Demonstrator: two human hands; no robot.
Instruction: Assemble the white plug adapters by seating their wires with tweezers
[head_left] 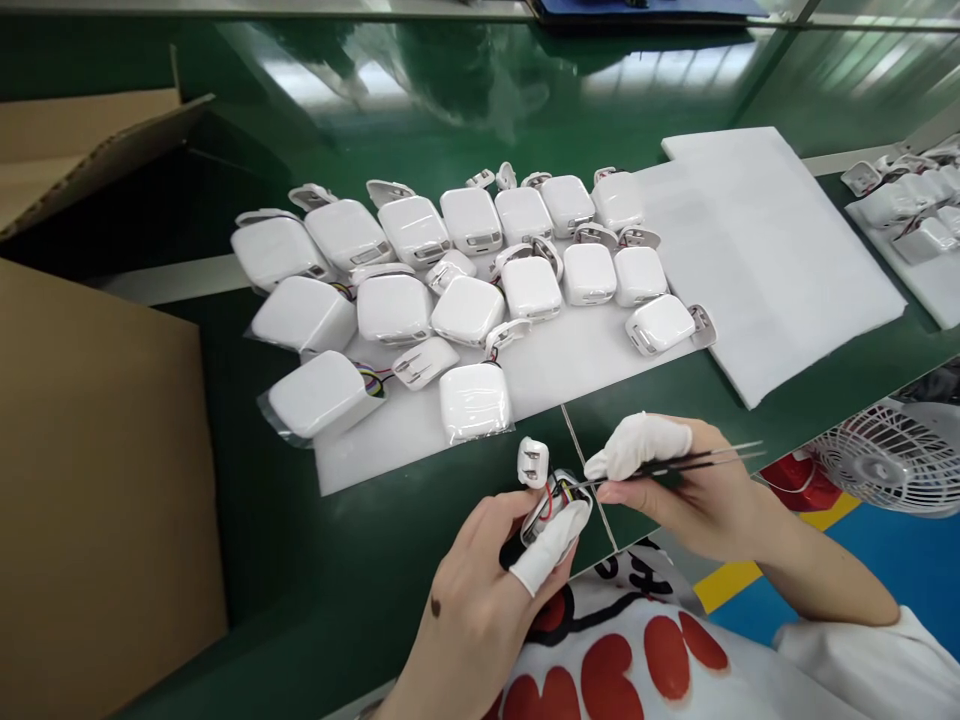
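At the bench's front edge my left hand, a white finger cot on its thumb, grips a small white plug-in device housing. Its open end faces up, showing red, yellow and black wires. A white cap with two plug prongs hangs by wires beside the opening. My right hand, with white cots on its fingers, is closed around dark tweezers. One end of the tweezers points into the wires; the other end sticks out to the right. Fingers partly hide the housing's lower part.
Several similar white housings stand in rows on a white foam sheet. More foam sheets lie to the right, with further housings beyond. A cardboard box stands at left. A white fan is below the bench at right.
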